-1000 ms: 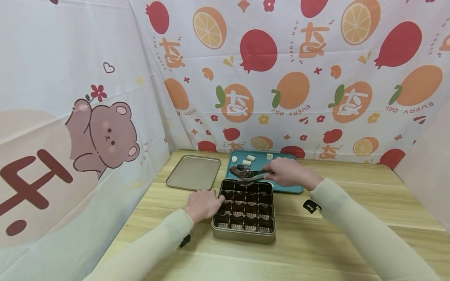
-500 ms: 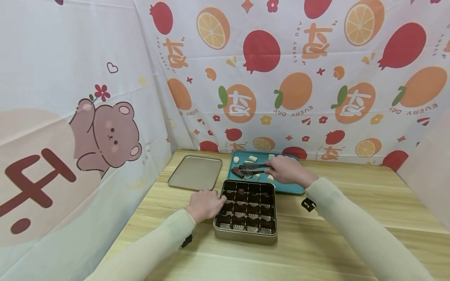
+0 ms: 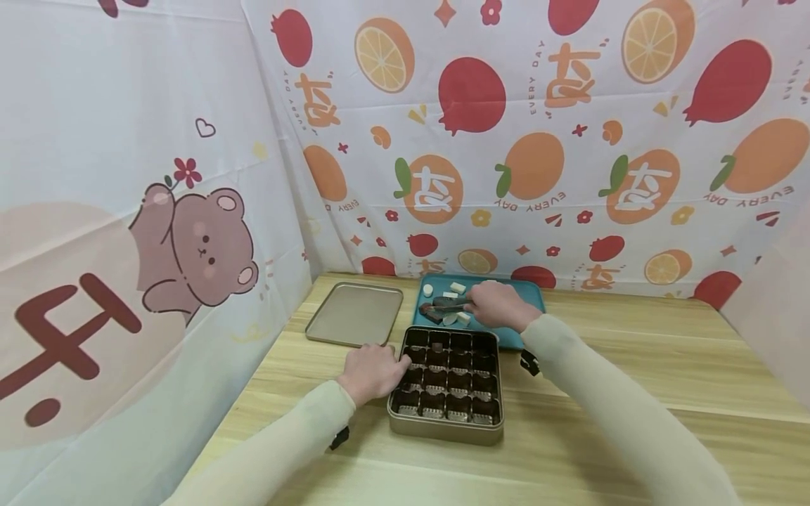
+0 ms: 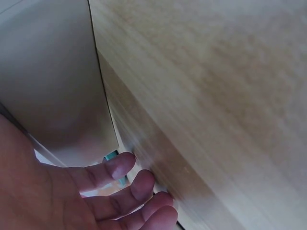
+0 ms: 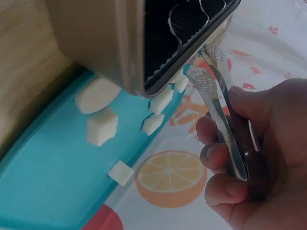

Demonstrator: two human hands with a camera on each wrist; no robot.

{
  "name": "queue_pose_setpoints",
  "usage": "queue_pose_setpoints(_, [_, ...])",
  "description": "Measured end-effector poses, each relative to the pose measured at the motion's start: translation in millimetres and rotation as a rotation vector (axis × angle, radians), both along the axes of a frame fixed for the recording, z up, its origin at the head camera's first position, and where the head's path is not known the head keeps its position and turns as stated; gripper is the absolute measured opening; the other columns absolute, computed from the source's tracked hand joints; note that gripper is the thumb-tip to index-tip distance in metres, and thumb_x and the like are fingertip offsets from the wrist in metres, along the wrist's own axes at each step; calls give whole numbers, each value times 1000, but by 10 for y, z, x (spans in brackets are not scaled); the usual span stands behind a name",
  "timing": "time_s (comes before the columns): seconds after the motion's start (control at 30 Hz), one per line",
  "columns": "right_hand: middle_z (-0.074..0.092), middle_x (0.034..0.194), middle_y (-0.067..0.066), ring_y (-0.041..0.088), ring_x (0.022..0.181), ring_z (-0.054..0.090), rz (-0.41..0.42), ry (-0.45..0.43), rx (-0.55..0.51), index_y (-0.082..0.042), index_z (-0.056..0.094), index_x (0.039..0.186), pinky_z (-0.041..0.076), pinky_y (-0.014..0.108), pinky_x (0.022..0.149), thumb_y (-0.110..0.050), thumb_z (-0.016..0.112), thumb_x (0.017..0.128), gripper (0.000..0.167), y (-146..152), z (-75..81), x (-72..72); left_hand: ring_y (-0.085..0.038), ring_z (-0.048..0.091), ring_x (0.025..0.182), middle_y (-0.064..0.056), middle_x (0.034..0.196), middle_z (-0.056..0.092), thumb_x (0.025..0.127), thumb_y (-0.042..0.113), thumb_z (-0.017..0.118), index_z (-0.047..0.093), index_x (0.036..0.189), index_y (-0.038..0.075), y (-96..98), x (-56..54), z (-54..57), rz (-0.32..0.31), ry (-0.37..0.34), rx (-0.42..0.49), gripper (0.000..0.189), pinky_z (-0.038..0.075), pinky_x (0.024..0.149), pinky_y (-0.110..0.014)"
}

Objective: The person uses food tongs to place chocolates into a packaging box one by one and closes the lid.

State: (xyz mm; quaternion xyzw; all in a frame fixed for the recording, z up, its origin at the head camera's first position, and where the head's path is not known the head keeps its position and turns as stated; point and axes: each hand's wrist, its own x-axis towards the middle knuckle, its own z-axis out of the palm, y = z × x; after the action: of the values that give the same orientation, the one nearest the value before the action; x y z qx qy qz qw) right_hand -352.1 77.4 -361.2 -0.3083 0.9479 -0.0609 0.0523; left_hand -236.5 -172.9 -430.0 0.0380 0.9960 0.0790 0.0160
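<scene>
tongs (image 5: 222,126) sit in the right hand (image 3: 496,303), fingers curled round them, above the blue tray (image 3: 531,291) at twelve o'clock from the divided tin (image 3: 446,429); the left hand (image 3: 372,371), fingers loosely bent, touches the tin's nine o'clock side.

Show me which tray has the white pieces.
The blue tray, behind the box: white pieces lie on it; the tan tray to its left carries none.

The tongs (image 5: 220,120) look like shiny metal, the tin (image 3: 443,430) satin metal — its insert (image 3: 446,380) glossy plastic, the table (image 3: 633,337) smooth wood.
</scene>
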Motion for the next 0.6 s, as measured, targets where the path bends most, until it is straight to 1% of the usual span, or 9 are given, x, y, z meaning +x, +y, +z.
queue_pose_setpoints(0.1, [58,69,2,16,57,48,-8,-10,23,-10,72,96,40,34,58,-24,56,104,23,-59,-8,-27,-39,68,84,-16,102,72,103,49,37,72,96,7,4,8,-2,-8,3,4,55,50,61,-51])
queue_pose_setpoints(0.2, [55,67,2,16,55,44,-9,-1,62,-13,68,87,38,34,57,-24,57,104,23,-115,-21,-46,-38,67,82,-15,100,72,103,49,36,72,95,7,8,11,-6,-14,3,3,55,50,60,-51])
queue_pose_setpoints(0.3, [57,68,1,16,55,47,-6,36,107,-15,67,84,39,34,57,-25,58,103,23,-166,-42,-58,-38,67,83,-15,100,72,104,49,36,72,95,6,9,10,-12,-13,7,-1,56,50,61,-51])
queue_pose_setpoints(0.4, [61,72,0,16,59,52,-8,63,139,-15,67,85,41,35,59,-26,60,102,21,-212,-54,-61,-39,68,86,-15,102,72,104,49,36,72,96,6,6,10,-16,-14,11,-5,57,51,62,-51])
queue_pose_setpoints(0.47, [62,73,0,17,60,54,-11,69,156,-16,67,84,42,36,61,-26,61,101,21,-240,-53,-60,-39,68,86,-15,102,72,104,49,36,72,94,7,0,8,-17,-14,12,-6,57,51,61,-51])
queue_pose_setpoints(0.6, [61,72,1,18,59,52,-19,59,179,-16,63,79,40,37,62,-27,62,101,25,-282,-34,-44,-39,68,85,-15,100,72,104,48,36,71,91,7,-11,8,-13,-13,10,-6,56,51,60,-51])
